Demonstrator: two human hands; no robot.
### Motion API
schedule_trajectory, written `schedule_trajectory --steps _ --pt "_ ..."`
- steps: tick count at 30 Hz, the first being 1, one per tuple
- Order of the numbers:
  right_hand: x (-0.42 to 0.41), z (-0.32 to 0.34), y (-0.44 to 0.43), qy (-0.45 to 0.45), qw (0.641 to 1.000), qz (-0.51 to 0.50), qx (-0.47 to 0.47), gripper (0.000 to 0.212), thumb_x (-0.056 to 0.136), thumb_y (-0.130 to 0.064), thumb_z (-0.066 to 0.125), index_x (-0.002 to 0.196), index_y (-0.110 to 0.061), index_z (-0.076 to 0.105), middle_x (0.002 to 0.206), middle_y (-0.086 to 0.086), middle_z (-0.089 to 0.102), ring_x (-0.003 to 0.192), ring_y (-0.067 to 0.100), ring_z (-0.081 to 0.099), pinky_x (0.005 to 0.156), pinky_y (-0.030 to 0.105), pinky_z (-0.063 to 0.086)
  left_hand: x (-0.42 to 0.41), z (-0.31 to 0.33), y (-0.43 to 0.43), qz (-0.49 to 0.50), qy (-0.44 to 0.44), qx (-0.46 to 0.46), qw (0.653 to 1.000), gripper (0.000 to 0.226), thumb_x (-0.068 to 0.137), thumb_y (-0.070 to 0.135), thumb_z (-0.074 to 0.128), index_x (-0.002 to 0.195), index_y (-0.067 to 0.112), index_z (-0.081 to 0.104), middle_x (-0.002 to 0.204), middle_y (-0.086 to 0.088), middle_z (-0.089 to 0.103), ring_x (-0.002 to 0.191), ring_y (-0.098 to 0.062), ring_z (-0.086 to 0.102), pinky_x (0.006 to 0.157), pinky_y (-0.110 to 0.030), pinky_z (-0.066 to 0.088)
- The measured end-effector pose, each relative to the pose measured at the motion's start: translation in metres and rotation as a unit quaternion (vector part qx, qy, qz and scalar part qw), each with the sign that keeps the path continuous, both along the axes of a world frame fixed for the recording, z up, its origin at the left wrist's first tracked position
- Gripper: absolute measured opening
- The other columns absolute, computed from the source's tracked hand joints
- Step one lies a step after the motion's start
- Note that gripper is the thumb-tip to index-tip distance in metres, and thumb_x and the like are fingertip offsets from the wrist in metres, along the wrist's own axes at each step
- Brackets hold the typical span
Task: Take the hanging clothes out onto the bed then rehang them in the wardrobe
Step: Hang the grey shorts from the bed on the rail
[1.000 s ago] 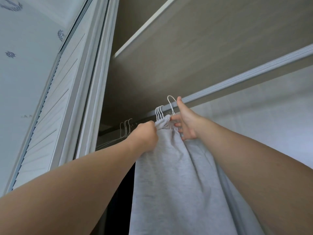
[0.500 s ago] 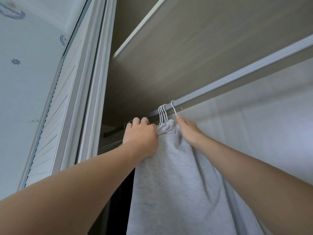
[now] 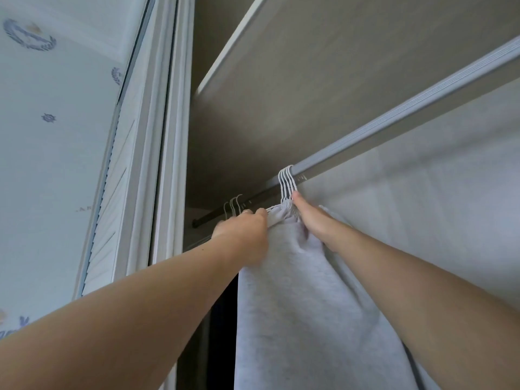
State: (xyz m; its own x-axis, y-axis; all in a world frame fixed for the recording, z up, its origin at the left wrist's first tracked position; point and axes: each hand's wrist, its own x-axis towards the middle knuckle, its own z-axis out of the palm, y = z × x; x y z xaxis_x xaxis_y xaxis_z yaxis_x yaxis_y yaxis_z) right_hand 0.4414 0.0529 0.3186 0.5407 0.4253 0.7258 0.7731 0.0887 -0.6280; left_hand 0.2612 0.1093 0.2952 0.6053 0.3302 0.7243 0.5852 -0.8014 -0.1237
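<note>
A light grey garment (image 3: 298, 305) hangs from a tight bunch of white hanger hooks (image 3: 287, 181) that sit over the wardrobe rail (image 3: 394, 116). My left hand (image 3: 242, 232) grips the garment's gathered top edge just left of the hooks, fingers curled over the cloth. My right hand (image 3: 312, 220) holds the top of the garment on the right side. Its thumb points up against the hanger necks and its fingers are hidden behind the fabric.
A few more white hooks (image 3: 233, 206) hang further left on the dark end of the rail, behind my left hand. A shelf underside (image 3: 309, 80) runs close above the rail. The white louvred wardrobe door (image 3: 118, 192) stands at the left. Pale fabric fills the right side.
The hanger hook that my right hand held raised above the rail now sits over the rail with the other hooks. My right hand has dropped to the garment's top; my left hand stays on the cloth.
</note>
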Motion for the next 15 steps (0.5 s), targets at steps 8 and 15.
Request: schedule_trajectory --steps 8,15 --pt "-0.019 -0.023 -0.03 -0.047 0.998 -0.03 0.019 0.065 0.095 -0.066 0.028 0.148 -0.029 0.039 0.156 -0.003 0.037 0.143 0.019 0.033 0.117 0.04 0.024 -0.028 -0.019 -0.007 0.018 -0.018 0.113 0.993 0.054 0.095 0.026 0.053 0.147 0.021 0.038 0.152 -0.007 0.039 0.144 -0.032 0.028 0.116 -0.049 0.026" --pt "-0.097 -0.075 -0.064 -0.104 0.992 -0.032 0.067 0.051 0.1 -0.054 0.034 0.145 -0.031 0.043 0.153 -0.007 0.04 0.142 0.016 0.034 0.114 0.032 0.024 -0.112 -0.074 -0.021 -0.027 -0.096 0.226 0.969 0.059 0.097 0.056 0.036 0.147 0.026 0.04 0.162 -0.004 0.028 0.153 -0.031 0.008 0.122 -0.05 0.005"
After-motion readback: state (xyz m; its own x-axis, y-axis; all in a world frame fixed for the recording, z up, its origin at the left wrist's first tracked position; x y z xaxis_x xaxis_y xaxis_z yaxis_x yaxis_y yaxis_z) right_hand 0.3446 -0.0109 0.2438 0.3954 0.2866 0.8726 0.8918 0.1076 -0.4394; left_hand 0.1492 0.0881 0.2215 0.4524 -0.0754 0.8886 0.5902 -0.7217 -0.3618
